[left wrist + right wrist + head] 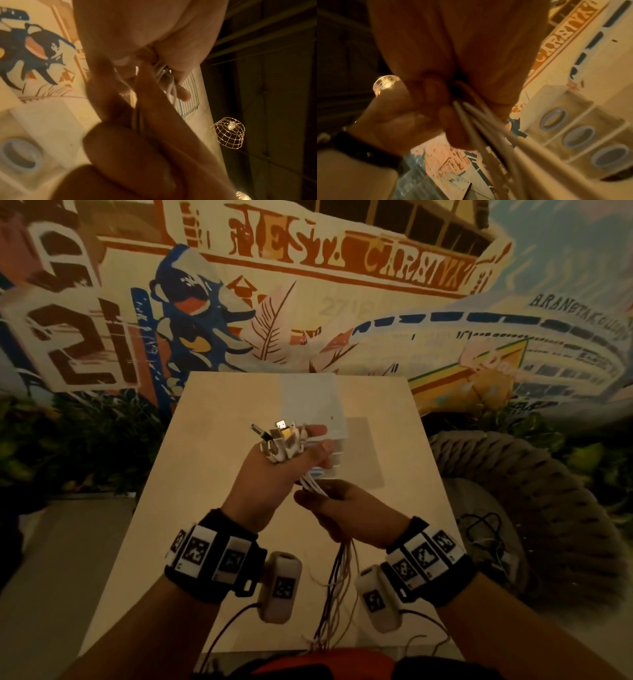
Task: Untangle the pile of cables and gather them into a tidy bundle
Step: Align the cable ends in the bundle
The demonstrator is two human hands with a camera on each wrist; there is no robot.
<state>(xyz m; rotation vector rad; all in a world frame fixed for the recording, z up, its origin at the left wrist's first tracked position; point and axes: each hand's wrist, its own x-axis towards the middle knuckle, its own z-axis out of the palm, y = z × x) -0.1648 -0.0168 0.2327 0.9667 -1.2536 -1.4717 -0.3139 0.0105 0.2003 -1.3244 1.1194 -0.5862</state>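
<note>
A bunch of cables (337,577), mostly white with some dark ones, runs between both hands above the white table (219,474). My left hand (294,455) grips the plug ends (281,440), which stick up together out of the fist. Just below it, my right hand (320,501) is curled round the same cables, and the loose lengths hang down from it to the table's front edge. In the left wrist view white cables (164,75) pass under my fingers (183,93). The right wrist view shows the cables (471,116) coming out of my closed fingers (452,121).
A white compartmented box (325,405) stands at the table's far side, with blue tape rolls (578,136) in it. A woven pouf (534,484) sits to the right with a black cable (479,529) lying on it. A painted wall is behind.
</note>
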